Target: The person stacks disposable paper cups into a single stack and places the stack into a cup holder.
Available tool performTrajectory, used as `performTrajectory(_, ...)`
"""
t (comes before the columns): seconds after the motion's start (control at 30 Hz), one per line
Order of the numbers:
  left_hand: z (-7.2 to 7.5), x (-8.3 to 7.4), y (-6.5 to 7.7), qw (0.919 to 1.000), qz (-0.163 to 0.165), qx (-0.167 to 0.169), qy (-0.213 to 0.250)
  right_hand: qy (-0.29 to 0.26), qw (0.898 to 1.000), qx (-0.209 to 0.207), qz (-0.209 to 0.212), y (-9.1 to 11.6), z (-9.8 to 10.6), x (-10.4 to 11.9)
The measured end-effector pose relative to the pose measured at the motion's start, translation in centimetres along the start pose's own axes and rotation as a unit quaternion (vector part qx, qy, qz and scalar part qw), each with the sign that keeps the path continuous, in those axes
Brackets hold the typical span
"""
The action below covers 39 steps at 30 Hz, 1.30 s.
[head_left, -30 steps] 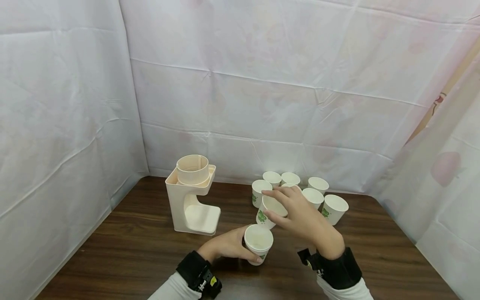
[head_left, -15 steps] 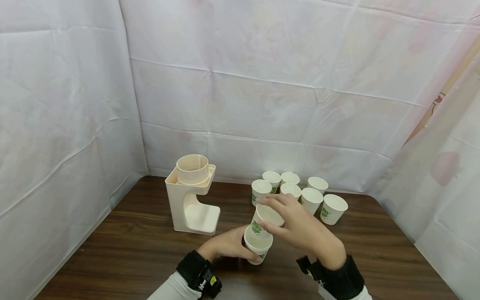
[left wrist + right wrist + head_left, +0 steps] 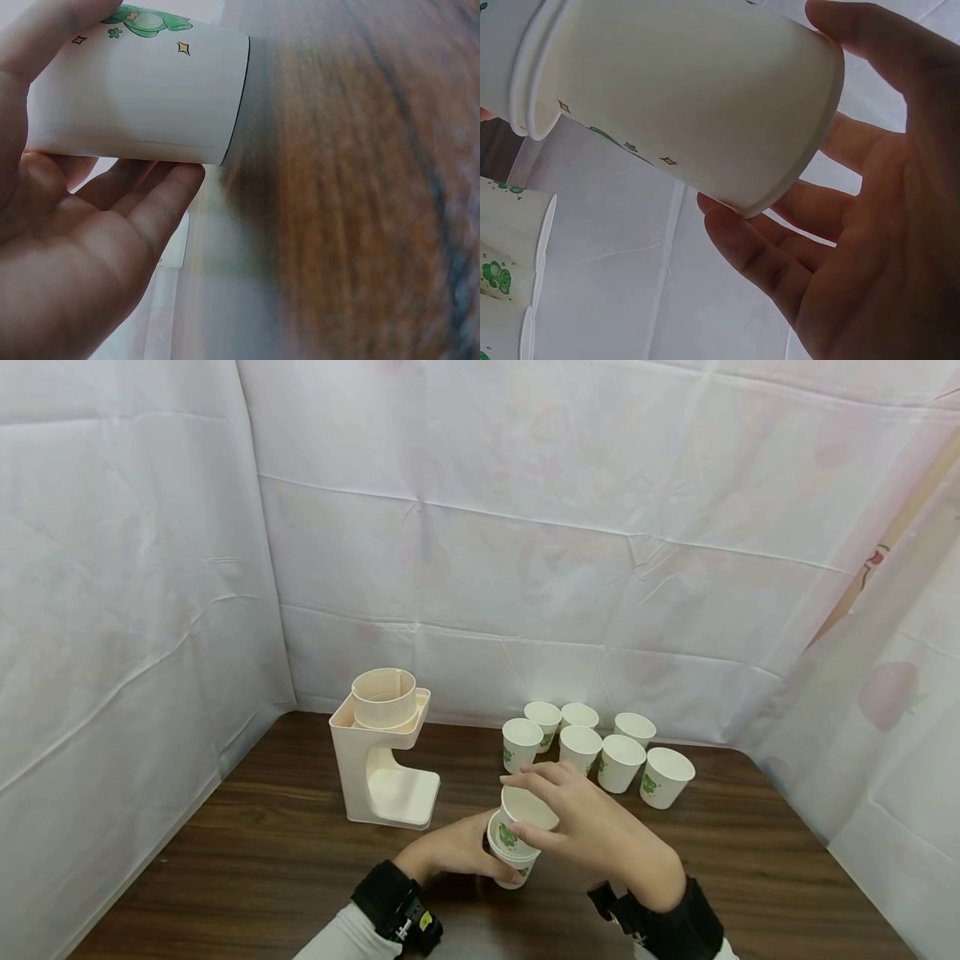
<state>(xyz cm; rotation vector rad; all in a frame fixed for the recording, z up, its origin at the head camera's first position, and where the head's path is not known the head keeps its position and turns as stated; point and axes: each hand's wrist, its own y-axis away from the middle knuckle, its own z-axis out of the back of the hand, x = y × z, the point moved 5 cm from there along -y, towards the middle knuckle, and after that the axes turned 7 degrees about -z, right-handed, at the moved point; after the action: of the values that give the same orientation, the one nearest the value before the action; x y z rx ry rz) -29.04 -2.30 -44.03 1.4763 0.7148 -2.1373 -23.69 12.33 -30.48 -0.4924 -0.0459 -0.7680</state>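
Note:
My left hand (image 3: 453, 847) grips a short stack of white paper cups (image 3: 527, 865) near the front of the table. In the left wrist view, thumb and fingers lie on either side of the lower cup (image 3: 150, 97), which has a green cartoon print. My right hand (image 3: 592, 827) holds another paper cup (image 3: 517, 833) near its rim, tilted slightly. The right wrist view puts that cup's (image 3: 705, 105) bottom end inside the mouth of the stack (image 3: 499, 67). How deep it sits is hidden.
Several upright paper cups (image 3: 622, 764) stand in loose rows at the back right. A cream-coloured stand (image 3: 356, 777) with a round cylinder (image 3: 384, 700) on top is at the left. White cloth (image 3: 480, 568) hangs behind the brown wooden table (image 3: 262, 843).
My right hand has moved its cup leftward and down, from behind the stack into the stack's mouth. My left hand and its stack have stayed in place.

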Motion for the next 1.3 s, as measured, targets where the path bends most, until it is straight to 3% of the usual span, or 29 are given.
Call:
performTrajectory(0.27, 0.0, -0.1, 0.0, 1.0000, 0.000, 0.000, 0.003, -0.003, 1.000, 0.016, -0.005, 0.0, -0.9, -0.2)
performTrajectory(0.7, 0.1, -0.1, 0.4, 0.9995, 0.027, -0.013, -0.002, -0.007, 0.998, 0.066, 0.007, -0.2, -3.2, -0.2)
performTrajectory(1.3, 0.0, 0.2, 0.3, 0.9999, -0.008, 0.011, -0.006, -0.006, 0.992, 0.123, -0.030, -0.2, -4.8, -0.5)
